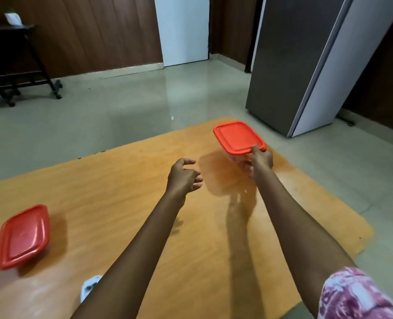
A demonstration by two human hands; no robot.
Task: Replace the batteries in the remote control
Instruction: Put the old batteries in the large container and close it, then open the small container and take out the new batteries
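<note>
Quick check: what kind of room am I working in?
Probably a home kitchen or dining area: a tall grey fridge on a tiled floor, a wooden table, and a red-lidded container in the right hand.

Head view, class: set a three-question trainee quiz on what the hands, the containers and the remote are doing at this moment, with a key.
1. True or false: the left hand holds nothing.
2. The far red-lidded container is held by: A) the left hand B) the right hand C) neither.
3. Fill in: the white remote lies partly hidden under the left ____.
Key: 1 true; 2 B; 3 forearm.
</note>
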